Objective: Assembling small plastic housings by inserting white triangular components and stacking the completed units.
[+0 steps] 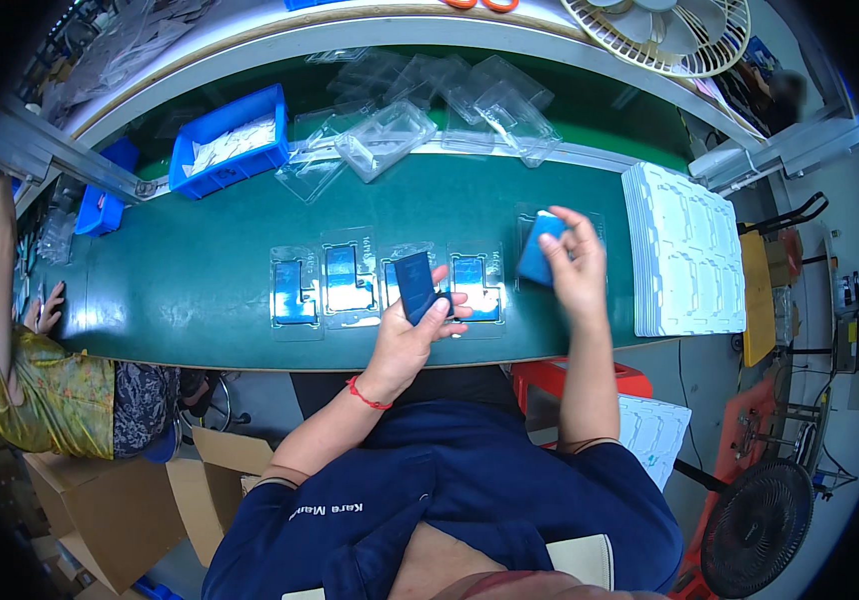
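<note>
My left hand (408, 345), palm up, is closed on a flat dark rectangular piece (414, 278) that looks like a phone battery. To the right, my right hand (582, 268) pinches a flat blue rectangular piece (536, 254) between thumb and fingers. Under it lies a clear plastic tray (598, 232), mostly covered by the hand. A row of clear blister trays with shiny blue L-shaped pieces lies before me: a left tray (296, 292), a second tray (350, 278) and a right tray (477, 284). Another is partly hidden behind my left hand.
White molded trays (688, 250) stand stacked at the right table end. Loose clear blister shells (386, 138) and a blue bin (232, 143) of white slips line the back edge. At far left, another person's hand (47, 308) rests on the green table (190, 270).
</note>
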A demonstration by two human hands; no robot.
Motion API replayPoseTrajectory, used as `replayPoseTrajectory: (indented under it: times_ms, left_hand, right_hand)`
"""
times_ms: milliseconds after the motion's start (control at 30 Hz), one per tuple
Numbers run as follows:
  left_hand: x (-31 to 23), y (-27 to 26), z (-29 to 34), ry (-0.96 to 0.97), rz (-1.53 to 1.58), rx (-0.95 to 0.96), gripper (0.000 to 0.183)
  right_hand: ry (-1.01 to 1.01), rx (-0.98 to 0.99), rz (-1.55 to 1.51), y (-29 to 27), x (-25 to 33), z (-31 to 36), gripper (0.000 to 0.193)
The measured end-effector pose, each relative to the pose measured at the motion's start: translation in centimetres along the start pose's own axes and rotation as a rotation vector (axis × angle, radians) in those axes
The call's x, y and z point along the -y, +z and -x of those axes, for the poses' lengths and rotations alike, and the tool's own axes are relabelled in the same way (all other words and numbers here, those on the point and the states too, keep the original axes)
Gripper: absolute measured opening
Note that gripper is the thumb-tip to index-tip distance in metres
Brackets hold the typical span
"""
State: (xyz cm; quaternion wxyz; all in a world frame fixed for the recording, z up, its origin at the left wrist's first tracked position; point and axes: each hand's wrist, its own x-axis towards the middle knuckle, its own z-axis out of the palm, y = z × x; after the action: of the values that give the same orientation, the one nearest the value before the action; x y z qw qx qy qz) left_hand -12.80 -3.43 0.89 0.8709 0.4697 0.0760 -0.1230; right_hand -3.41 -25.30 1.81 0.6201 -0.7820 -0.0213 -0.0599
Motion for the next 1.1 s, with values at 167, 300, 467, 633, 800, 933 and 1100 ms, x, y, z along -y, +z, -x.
replayPoseTrajectory:
  times_ms: [167, 300, 467, 633, 800, 933, 1100]
  left_hand:
    - [0.0, -0.3, -0.1, 0.011, -0.024, -0.01, 0.057]
    - [0.1, 0.1, 0.0, 0.112, -0.089, -0.031, 0.062]
    - [1.4, 2.0, -1.0, 0.342, -0.735, 0.195, 0.084]
    - [0.9, 1.3, 0.1, 0.577, -0.993, 0.19, 0.1]
    - [0.7, 1.8, -0.3, 0.609, -1.746, -0.165, 0.087]
    - [-0.3, 0.0, 0.1, 0.512, -1.838, -0.323, 0.094]
    - [-2.1, -3.8, 0.2, 0.438, -1.819, -0.501, 0.099]
  right_hand:
    - [-0.323, 0.046, 0.795, -1.4, -1.5, -0.7, 0.041]
    - [-0.383, -0.163, 0.701, 0.4, 0.1, 1.7, 0.044]
    - [-0.282, 0.257, 0.036, 3.8, 2.0, 5.6, 0.022]
    - [-0.157, -0.271, 0.251, -3.4, 0.9, 1.6, 0.019]
    - [-0.236, -0.179, 0.739, -7.2, -3.4, 0.2, 0.038]
    - [-0.323, -0.042, 0.777, -4.2, -3.1, 2.2, 0.04]
    - [-0.371, 0.254, 1.022, -1.5, -0.8, 4.4, 0.098]
